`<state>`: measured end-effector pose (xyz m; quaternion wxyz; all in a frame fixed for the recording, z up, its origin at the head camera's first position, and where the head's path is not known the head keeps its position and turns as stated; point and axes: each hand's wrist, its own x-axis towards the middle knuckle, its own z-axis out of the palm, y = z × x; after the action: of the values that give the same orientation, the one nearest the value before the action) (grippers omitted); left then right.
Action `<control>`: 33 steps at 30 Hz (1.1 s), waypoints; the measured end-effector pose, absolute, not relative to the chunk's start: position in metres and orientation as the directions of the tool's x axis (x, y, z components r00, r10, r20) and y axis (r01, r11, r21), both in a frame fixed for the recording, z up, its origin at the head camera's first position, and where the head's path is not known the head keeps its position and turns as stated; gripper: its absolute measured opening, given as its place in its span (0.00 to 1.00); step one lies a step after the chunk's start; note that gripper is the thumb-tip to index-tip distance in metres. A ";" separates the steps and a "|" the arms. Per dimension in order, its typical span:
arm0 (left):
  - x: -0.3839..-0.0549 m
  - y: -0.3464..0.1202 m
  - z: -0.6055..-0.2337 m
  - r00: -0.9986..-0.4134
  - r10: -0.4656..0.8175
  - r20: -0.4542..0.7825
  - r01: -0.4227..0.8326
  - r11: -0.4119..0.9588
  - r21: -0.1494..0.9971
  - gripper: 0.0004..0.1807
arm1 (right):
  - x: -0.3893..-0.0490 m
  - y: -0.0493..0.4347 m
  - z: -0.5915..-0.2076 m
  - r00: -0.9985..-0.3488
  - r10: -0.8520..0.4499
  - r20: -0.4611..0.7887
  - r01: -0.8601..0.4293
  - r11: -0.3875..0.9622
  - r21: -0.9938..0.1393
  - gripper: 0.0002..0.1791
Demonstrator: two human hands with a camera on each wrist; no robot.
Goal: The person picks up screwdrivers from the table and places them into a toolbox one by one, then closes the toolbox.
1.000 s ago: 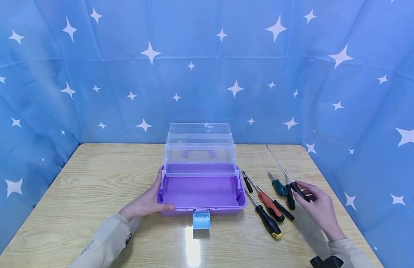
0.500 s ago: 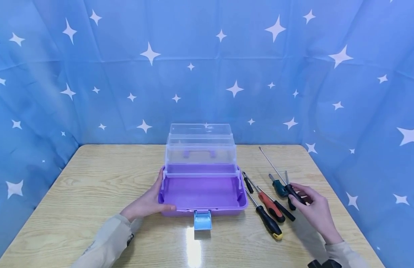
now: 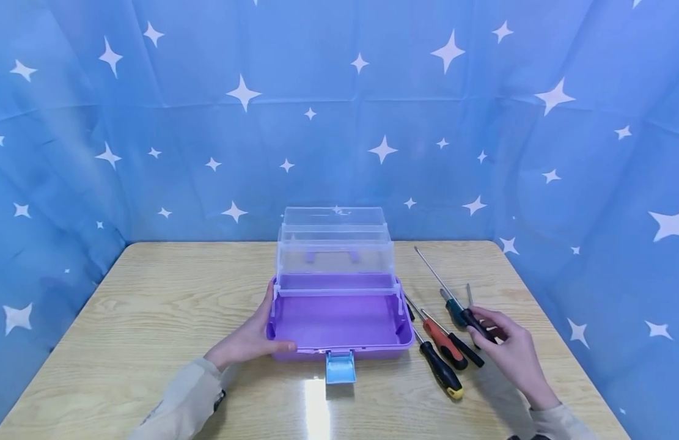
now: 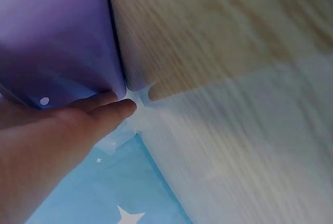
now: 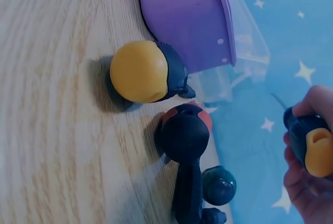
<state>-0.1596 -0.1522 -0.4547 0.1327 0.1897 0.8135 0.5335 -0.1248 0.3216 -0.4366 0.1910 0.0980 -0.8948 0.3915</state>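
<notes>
A purple toolbox (image 3: 339,318) stands with its clear lid raised and a blue latch (image 3: 340,368) hanging at the front. My left hand (image 3: 248,342) holds its left end, thumb at the front rim and fingers along the side wall. My right hand (image 3: 512,351) grips a long-shafted screwdriver (image 3: 475,320) by its black handle, whose yellow end shows in the right wrist view. Its shaft points away and leftward, above a green-handled screwdriver (image 3: 455,310). Another screwdriver (image 3: 469,294) is mostly hidden by the right hand.
Right of the toolbox lie a red-and-black screwdriver (image 3: 444,342), a black-and-yellow screwdriver (image 3: 440,370) and a slim black one (image 3: 467,350). A small black handle (image 3: 410,311) is partly covered by the box. A blue star-printed curtain (image 3: 317,134) surrounds the wooden table (image 3: 163,305).
The right hand has carried the long screwdriver leftward, its tip swinging left. Lately the left hand and toolbox have shifted slightly right, towards the loose screwdrivers.
</notes>
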 end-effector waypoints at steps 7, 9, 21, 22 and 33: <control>-0.159 -0.157 -0.453 -0.883 0.469 0.026 0.185 0.295 0.938 0.73 | -0.129 0.315 -0.433 -0.903 -0.061 0.424 -0.351 0.673 -0.651 0.21; -0.160 -0.157 -0.453 -0.877 0.479 0.036 0.187 0.271 0.944 0.74 | -0.131 0.314 -0.432 -0.905 -0.068 0.421 -0.357 0.660 -0.661 0.22; -0.165 -0.158 -0.452 -0.871 0.491 -0.033 0.125 0.286 0.950 0.75 | -0.131 0.299 -0.415 -0.931 -0.120 0.345 -0.351 0.555 -0.754 0.20; -0.165 -0.158 -0.452 -0.869 0.494 -0.038 0.124 0.291 0.949 0.75 | -0.132 0.298 -0.415 -0.928 -0.129 0.351 -0.361 0.546 -0.756 0.20; -0.170 -0.158 -0.453 -0.863 0.501 -0.069 0.119 0.335 0.935 0.76 | -0.134 0.288 -0.412 -0.908 -0.239 0.343 -0.417 0.454 -0.787 0.20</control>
<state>-0.1698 -0.1584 -0.4527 0.1757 0.1943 0.7979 0.5429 -0.1341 0.2885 -0.4120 0.0917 0.1934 -0.8477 0.4853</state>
